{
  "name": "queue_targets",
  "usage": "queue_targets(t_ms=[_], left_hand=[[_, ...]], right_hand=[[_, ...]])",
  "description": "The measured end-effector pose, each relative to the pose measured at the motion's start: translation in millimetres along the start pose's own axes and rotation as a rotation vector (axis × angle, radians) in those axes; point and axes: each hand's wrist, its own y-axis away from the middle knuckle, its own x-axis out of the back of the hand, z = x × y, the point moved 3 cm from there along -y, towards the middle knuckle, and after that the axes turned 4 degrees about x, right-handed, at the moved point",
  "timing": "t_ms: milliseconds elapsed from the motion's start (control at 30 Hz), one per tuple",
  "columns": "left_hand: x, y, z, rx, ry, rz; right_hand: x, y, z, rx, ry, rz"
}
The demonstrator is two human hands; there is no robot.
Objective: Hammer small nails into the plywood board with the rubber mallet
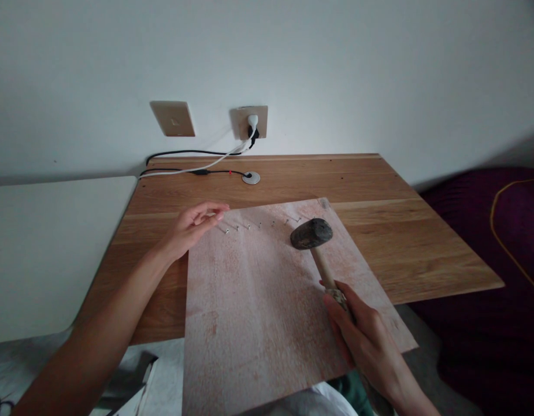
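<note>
My right hand [366,335] is wrapped round the handle of a rubber mallet [312,234] with a dark head and a pale wooden shaft. The mallet's head hangs over the far right part of a whitish, worn wooden board [253,312]. Small nails [248,226] stand in a row along the board's far side, several of them, upright or slightly tilted. At the board's far left corner is my left hand [195,228], its fingers reaching toward the leftmost nail [227,231]. Its thumb and forefinger are a little apart, and nothing shows between them.
Beneath the board is a brown wooden desk [423,248]. A white panel [54,248] lies to the left. Black and white cables [184,171] run along the back to a wall socket [253,122]. A dark purple cushion-like shape [479,231] is at the right.
</note>
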Motion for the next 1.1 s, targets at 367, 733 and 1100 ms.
queue_targets(t_ms=[367,733,1100], left_hand=[[0.4,-0.9,-1.5,0.005,0.009,0.013],[1.1,-2.1,-0.9,0.016,0.021,0.016],[3.5,-2.2,-4.5,0.01,0.015,0.026]], right_hand=[[0.4,-1.5,-2.3,0.03,0.026,0.013],[-0.6,0.0,0.3,-0.007,-0.015,-0.005],[-0.6,-0.7,3.0,0.002,0.011,-0.007]])
